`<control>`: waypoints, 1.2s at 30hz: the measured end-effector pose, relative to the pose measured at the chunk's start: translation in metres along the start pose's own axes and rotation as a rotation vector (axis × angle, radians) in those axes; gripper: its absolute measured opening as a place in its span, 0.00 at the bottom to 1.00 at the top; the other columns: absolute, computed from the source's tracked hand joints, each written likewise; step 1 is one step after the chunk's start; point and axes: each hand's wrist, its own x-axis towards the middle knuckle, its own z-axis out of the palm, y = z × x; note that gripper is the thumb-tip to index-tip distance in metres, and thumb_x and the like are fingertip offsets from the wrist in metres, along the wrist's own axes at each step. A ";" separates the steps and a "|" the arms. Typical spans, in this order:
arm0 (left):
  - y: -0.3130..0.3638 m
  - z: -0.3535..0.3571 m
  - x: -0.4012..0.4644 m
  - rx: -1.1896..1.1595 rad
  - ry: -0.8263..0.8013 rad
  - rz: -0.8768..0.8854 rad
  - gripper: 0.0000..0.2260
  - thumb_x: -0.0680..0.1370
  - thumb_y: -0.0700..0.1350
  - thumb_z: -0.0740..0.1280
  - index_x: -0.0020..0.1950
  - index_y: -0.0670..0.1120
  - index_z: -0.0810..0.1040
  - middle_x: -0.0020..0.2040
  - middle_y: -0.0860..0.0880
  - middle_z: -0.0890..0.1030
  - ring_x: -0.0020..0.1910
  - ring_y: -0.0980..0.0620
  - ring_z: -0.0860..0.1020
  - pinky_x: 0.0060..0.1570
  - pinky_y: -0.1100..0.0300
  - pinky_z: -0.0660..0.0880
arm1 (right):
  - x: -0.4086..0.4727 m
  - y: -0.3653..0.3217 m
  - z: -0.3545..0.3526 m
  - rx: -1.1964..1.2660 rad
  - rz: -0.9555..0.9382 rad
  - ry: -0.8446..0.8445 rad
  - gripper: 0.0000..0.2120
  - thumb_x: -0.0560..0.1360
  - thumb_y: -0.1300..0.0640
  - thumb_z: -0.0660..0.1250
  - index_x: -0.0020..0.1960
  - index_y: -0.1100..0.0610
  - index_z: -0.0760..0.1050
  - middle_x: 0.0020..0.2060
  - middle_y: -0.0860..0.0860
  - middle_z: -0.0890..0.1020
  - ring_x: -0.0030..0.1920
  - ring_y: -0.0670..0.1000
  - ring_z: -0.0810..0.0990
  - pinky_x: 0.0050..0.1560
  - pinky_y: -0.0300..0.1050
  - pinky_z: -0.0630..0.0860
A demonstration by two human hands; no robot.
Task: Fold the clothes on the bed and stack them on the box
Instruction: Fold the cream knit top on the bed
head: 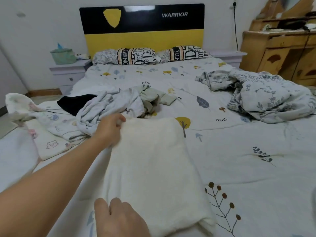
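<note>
A cream garment (153, 165), folded into a long rectangle, lies on the bed (248, 177) right in front of me. My left hand (109, 129) reaches forward and pinches its far left corner. My right hand (119, 218) is at the bottom of the view, its fingers curled round the garment's near left edge. Beyond the garment sits a loose pile: a light grey garment (109, 103), a pale green one (153, 96) and a black one (75, 103). A white cartoon-print garment (51, 130) lies spread at the left. No box is clearly in view.
A crumpled floral quilt (265, 96) covers the bed's right side. Two pillows (136, 55) lean at the black and yellow headboard. A nightstand (68, 71) with a green tissue holder stands at the left, and a wooden dresser (282, 53) at the right.
</note>
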 end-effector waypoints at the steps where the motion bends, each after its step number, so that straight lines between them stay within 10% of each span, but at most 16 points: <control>1: -0.004 0.003 -0.003 0.114 -0.023 -0.009 0.15 0.77 0.35 0.60 0.61 0.45 0.75 0.58 0.43 0.74 0.55 0.44 0.72 0.50 0.58 0.68 | -0.001 0.001 -0.004 0.085 -0.044 -0.170 0.14 0.63 0.62 0.55 0.29 0.48 0.75 0.22 0.49 0.64 0.20 0.50 0.65 0.27 0.40 0.47; 5: 0.015 0.006 -0.017 0.401 0.006 0.037 0.22 0.79 0.48 0.61 0.73 0.49 0.64 0.73 0.39 0.57 0.71 0.40 0.58 0.66 0.49 0.62 | 0.024 0.026 -0.039 0.413 -0.211 -0.550 0.15 0.80 0.55 0.54 0.64 0.57 0.71 0.49 0.59 0.73 0.55 0.60 0.75 0.41 0.47 0.69; 10: 0.054 0.036 -0.050 0.372 -0.235 0.265 0.24 0.82 0.56 0.48 0.77 0.54 0.50 0.78 0.48 0.42 0.76 0.47 0.41 0.73 0.47 0.41 | 0.069 0.102 -0.059 0.263 0.140 -0.131 0.21 0.82 0.53 0.47 0.74 0.52 0.58 0.75 0.52 0.57 0.75 0.50 0.53 0.72 0.44 0.53; 17: 0.007 0.081 -0.065 0.393 -0.371 0.286 0.50 0.54 0.76 0.20 0.75 0.62 0.39 0.77 0.55 0.39 0.76 0.46 0.37 0.70 0.42 0.34 | 0.083 0.152 0.004 0.065 0.202 -0.445 0.29 0.81 0.44 0.45 0.76 0.47 0.34 0.75 0.45 0.34 0.75 0.50 0.33 0.74 0.57 0.38; 36: -0.015 0.071 -0.085 0.347 -0.444 0.305 0.45 0.55 0.76 0.21 0.70 0.63 0.32 0.74 0.59 0.32 0.75 0.45 0.34 0.71 0.43 0.34 | 0.092 0.156 0.016 0.106 0.241 -0.446 0.27 0.81 0.42 0.44 0.75 0.41 0.33 0.75 0.46 0.34 0.75 0.52 0.34 0.73 0.59 0.40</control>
